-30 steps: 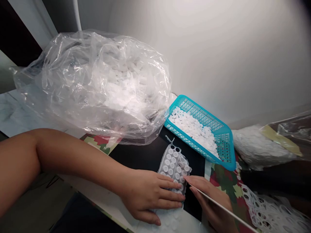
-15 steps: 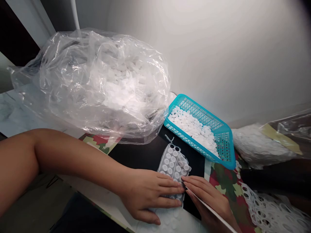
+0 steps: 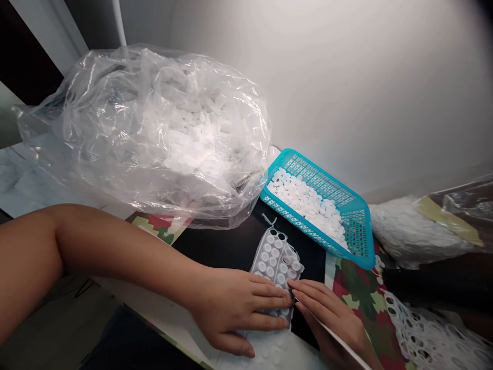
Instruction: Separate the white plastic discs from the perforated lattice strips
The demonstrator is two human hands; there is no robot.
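A translucent silicone-like sheet (image 3: 270,261) with rows of round white discs lies on a black mat. My left hand (image 3: 239,303) rests flat across its near part, fingers stretched out and slightly apart, hiding some of the rows. At the sheet's right edge, my right hand (image 3: 331,313) has its fingertips on or beside the discs. Between its fingers and thumb is a thin white strip or card (image 3: 334,331), seen edge-on and running toward the lower right. A few holes at the sheet's far end look dark, without discs.
Beyond the mat (image 3: 215,246) stands a blue plastic basket (image 3: 319,237) of loose white discs. A big clear bag (image 3: 154,139) of white pieces fills the back left. At right are another filled bag (image 3: 416,231) and a pile of perforated white webbing (image 3: 431,329).
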